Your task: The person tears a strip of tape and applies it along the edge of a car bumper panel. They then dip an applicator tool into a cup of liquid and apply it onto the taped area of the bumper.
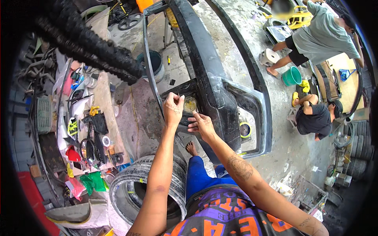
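A large black and grey car bumper (214,92) lies in front of me, with a framed opening at its right end. My left hand (173,109) is raised at its near left side, fingers curled and thumb and forefinger pinched together. A tiny dark tip shows at the pinch; I cannot make out what it is. To the right and slightly nearer, my right hand (202,125) pinches with thumb and forefinger, its other fingers loosely bent. Whatever it holds is too small to name. A yellowish round thing (190,104) shows between the hands.
A worktable (114,135) full of tools and rags stands left. Tyres (147,185) are stacked by my left leg. A dark bucket (154,65) stands beyond the bumper frame. On the right, one person (323,37) stands and another (315,118) sits near a green bucket (291,76).
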`<action>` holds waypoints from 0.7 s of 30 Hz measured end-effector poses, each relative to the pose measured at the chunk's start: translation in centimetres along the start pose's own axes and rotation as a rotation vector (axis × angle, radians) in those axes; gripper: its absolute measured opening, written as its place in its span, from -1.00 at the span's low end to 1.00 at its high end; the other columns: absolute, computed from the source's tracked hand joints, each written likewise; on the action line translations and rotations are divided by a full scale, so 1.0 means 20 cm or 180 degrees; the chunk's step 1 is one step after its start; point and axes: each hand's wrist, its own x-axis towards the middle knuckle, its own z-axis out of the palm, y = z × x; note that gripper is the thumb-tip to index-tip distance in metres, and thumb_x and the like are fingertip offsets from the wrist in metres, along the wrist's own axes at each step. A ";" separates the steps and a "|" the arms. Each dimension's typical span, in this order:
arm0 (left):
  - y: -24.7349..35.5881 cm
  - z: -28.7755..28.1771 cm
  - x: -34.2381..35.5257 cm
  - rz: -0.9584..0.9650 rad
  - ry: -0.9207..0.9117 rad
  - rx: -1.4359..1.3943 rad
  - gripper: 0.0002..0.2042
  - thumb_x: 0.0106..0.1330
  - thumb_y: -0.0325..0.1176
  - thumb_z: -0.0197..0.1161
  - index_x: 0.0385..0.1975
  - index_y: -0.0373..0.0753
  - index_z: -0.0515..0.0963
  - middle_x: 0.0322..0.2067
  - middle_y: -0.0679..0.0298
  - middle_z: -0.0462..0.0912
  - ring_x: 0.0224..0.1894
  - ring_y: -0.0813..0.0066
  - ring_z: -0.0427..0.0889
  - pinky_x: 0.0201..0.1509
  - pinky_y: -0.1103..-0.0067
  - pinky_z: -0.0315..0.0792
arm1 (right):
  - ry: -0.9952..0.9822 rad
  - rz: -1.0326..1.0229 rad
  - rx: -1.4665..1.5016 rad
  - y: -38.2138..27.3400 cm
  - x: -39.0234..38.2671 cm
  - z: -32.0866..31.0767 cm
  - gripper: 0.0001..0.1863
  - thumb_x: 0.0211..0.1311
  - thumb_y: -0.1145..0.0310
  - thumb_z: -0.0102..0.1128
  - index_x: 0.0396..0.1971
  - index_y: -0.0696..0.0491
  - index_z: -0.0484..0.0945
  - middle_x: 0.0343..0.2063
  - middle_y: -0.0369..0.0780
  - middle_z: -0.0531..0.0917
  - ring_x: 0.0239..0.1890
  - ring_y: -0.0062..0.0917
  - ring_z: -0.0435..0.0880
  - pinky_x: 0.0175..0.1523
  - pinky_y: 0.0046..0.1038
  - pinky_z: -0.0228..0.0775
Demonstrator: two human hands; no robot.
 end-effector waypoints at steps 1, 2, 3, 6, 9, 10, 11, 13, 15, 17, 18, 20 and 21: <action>-0.04 -0.01 0.01 0.0152 -0.0016 0.0097 -0.75 0.27 -0.34 0.35 -0.51 -0.33 0.43 -0.66 0.19 0.54 -0.62 0.39 0.52 -0.47 0.43 0.39 | 0.0032 0.0129 0.0101 0.00 0.01 0.03 -0.40 0.39 0.05 0.15 0.13 0.30 0.38 -0.16 -0.05 0.65 -0.45 -0.49 0.66 -0.38 -0.38 0.69; -0.04 0.00 0.01 0.0156 -0.0088 0.0052 -0.75 0.27 -0.34 0.35 -0.51 -0.33 0.43 -0.66 0.19 0.54 -0.62 0.39 0.52 -0.47 0.43 0.39 | 0.0012 0.0175 0.0183 -0.01 0.03 0.02 -0.39 0.39 -0.01 0.13 0.09 0.28 0.39 -0.17 -0.04 0.65 -0.48 -0.50 0.65 -0.42 -0.37 0.68; -0.05 0.01 0.02 -0.0022 -0.0186 -0.0029 -0.75 0.27 -0.34 0.35 -0.51 -0.33 0.43 -0.66 0.18 0.54 -0.61 0.39 0.53 -0.47 0.44 0.40 | 0.0085 0.0167 0.0212 -0.02 0.04 0.03 -0.39 0.39 -0.01 0.13 0.09 0.28 0.39 -0.17 -0.04 0.65 -0.48 -0.50 0.65 -0.42 -0.37 0.68; -0.06 0.01 0.01 -0.0250 -0.0367 -0.0137 -0.74 0.26 -0.35 0.35 -0.51 -0.33 0.43 -0.66 0.17 0.55 -0.61 0.39 0.54 -0.47 0.44 0.41 | 0.0253 0.0149 0.0301 -0.03 0.09 0.06 -0.30 0.35 -0.06 0.15 0.12 0.34 0.38 -0.19 -0.02 0.66 -0.55 -0.49 0.63 -0.52 -0.38 0.66; -0.06 0.01 0.00 -0.0311 -0.0405 -0.0222 -0.74 0.27 -0.35 0.35 -0.51 -0.33 0.42 -0.66 0.17 0.55 -0.61 0.39 0.54 -0.47 0.44 0.41 | 0.0356 0.0269 0.0101 -0.05 0.13 0.07 -0.25 0.29 -0.10 0.20 0.12 0.34 0.39 -0.19 -0.03 0.67 -0.56 -0.48 0.62 -0.53 -0.37 0.66; -0.06 0.00 -0.01 -0.0403 -0.0427 -0.0293 -0.74 0.27 -0.35 0.35 -0.51 -0.34 0.42 -0.66 0.17 0.55 -0.62 0.40 0.53 -0.47 0.44 0.40 | 0.0371 0.0271 0.0103 -0.05 0.13 0.07 -0.25 0.29 -0.10 0.20 0.12 0.34 0.39 -0.19 -0.03 0.67 -0.56 -0.48 0.62 -0.53 -0.37 0.66; -0.07 -0.01 -0.02 -0.0497 -0.0444 -0.0362 -0.74 0.27 -0.34 0.35 -0.50 -0.34 0.42 -0.66 0.17 0.55 -0.62 0.40 0.53 -0.47 0.44 0.40 | 0.0376 0.0282 0.0060 -0.05 0.14 0.08 -0.24 0.27 -0.10 0.21 0.11 0.35 0.39 -0.19 -0.02 0.67 -0.55 -0.48 0.62 -0.53 -0.36 0.66; -0.07 -0.02 -0.02 -0.0533 -0.0434 -0.0386 -0.74 0.27 -0.35 0.35 -0.50 -0.33 0.42 -0.65 0.18 0.54 -0.61 0.43 0.51 -0.47 0.46 0.40 | 0.0382 0.0293 0.0011 -0.05 0.14 0.09 -0.23 0.25 -0.11 0.23 0.11 0.35 0.39 -0.19 -0.02 0.67 -0.54 -0.48 0.61 -0.54 -0.34 0.66; -0.07 -0.03 -0.04 -0.0572 -0.0407 -0.0411 -0.75 0.27 -0.35 0.35 -0.49 -0.33 0.42 -0.65 0.20 0.53 -0.61 0.46 0.49 -0.47 0.47 0.39 | 0.0442 0.0254 0.0016 -0.04 0.14 0.12 -0.25 0.25 -0.08 0.22 0.10 0.35 0.40 -0.16 -0.02 0.65 -0.50 -0.48 0.60 -0.53 -0.33 0.67; -0.06 -0.06 -0.05 -0.0551 -0.0366 -0.0570 -0.77 0.30 -0.36 0.34 -0.47 -0.31 0.43 -0.62 0.31 0.51 -0.58 0.58 0.45 -0.46 0.55 0.37 | 0.0501 0.0276 0.0020 -0.03 0.14 0.15 -0.29 0.24 -0.04 0.23 0.11 0.32 0.40 -0.18 -0.06 0.63 -0.48 -0.49 0.59 -0.53 -0.33 0.67; -0.05 -0.08 -0.05 -0.0559 -0.0356 -0.0577 -0.77 0.30 -0.36 0.34 -0.47 -0.31 0.43 -0.62 0.31 0.51 -0.58 0.58 0.45 -0.46 0.55 0.37 | 0.0561 0.0296 0.0038 -0.03 0.13 0.16 -0.32 0.24 -0.01 0.24 0.11 0.28 0.40 -0.20 -0.10 0.61 -0.47 -0.50 0.58 -0.53 -0.32 0.67; 0.02 -0.14 -0.09 -0.0709 -0.0233 -0.0774 -0.79 0.30 -0.40 0.33 -0.45 -0.32 0.43 -0.60 0.28 0.54 -0.58 0.58 0.48 -0.45 0.55 0.40 | 0.0457 0.0222 0.0045 -0.04 0.06 0.15 -0.35 0.23 0.02 0.25 0.11 0.24 0.39 -0.24 -0.14 0.57 -0.46 -0.51 0.57 -0.51 -0.32 0.67; 0.09 -0.19 -0.10 -0.0682 -0.0179 -0.0939 -0.83 0.31 -0.44 0.33 -0.42 -0.31 0.46 -0.57 0.33 0.55 -0.54 0.64 0.46 -0.42 0.60 0.40 | 0.0362 0.0147 0.0065 -0.06 0.00 0.14 -0.38 0.23 0.05 0.26 0.10 0.20 0.38 -0.27 -0.19 0.53 -0.45 -0.52 0.56 -0.50 -0.31 0.68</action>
